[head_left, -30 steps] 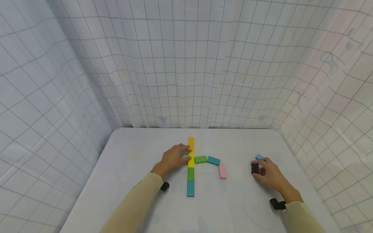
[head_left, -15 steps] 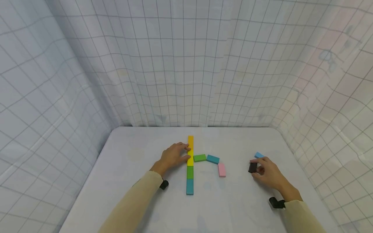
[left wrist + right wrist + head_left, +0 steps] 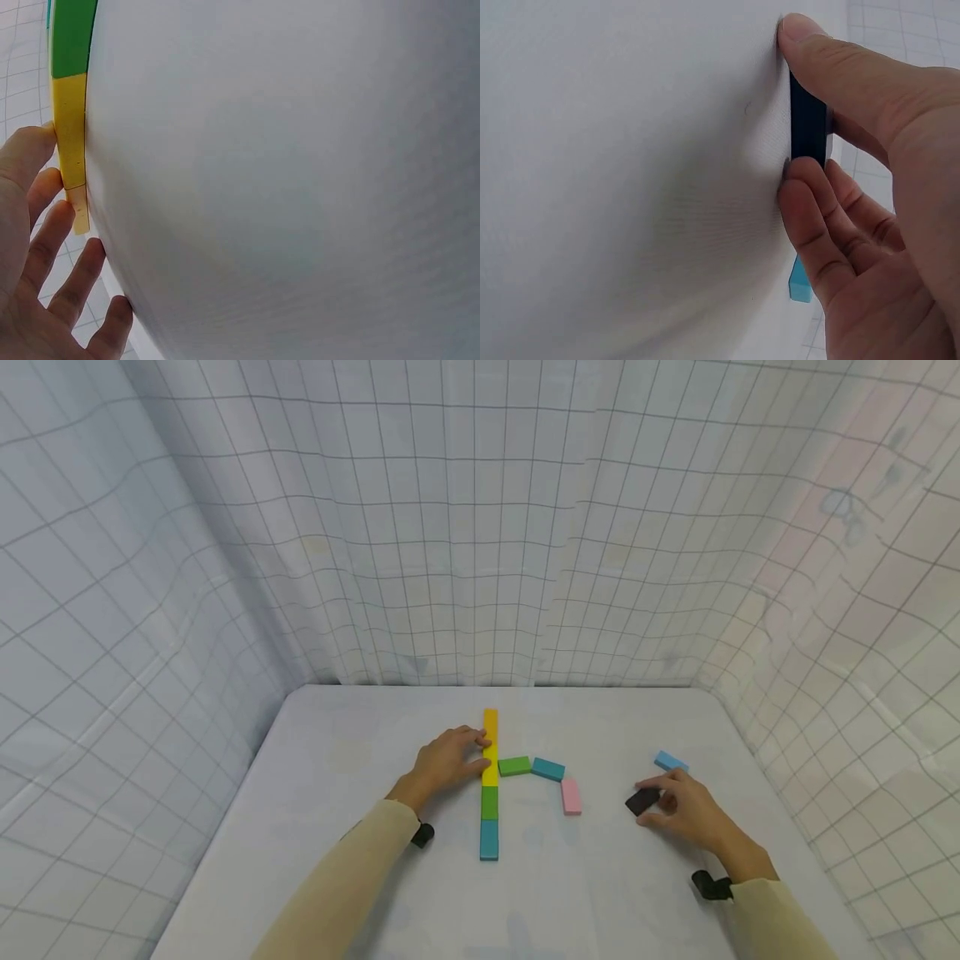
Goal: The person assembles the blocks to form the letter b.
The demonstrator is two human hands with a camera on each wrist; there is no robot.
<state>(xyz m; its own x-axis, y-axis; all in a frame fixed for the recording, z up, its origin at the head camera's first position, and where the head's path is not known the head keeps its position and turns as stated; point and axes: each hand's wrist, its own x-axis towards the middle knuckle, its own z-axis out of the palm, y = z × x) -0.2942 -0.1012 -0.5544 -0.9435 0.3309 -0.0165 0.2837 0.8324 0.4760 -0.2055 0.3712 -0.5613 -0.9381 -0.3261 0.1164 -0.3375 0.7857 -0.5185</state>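
Observation:
My right hand (image 3: 686,810) holds a black block (image 3: 642,801) between thumb and fingers, low at the right side of the table. In the right wrist view the thumb lies at one end of the black block (image 3: 808,127) and the fingertips at the other. My left hand (image 3: 442,758) touches the yellow blocks (image 3: 491,720) with loosely bent fingers. Below these, a green block (image 3: 490,803) and a teal block (image 3: 489,840) continue the straight column. From its right side curve another green block (image 3: 514,767), a teal block (image 3: 548,769) and a pink block (image 3: 572,797).
A light blue block (image 3: 671,762) lies just beyond my right hand. The white table (image 3: 360,893) is bordered by hanging grid-patterned curtains (image 3: 480,568) at the back and both sides.
The black block has turned from upright to slanted and shifted slightly left with my right fingers. More of the light blue block shows. My left hand stays in place.

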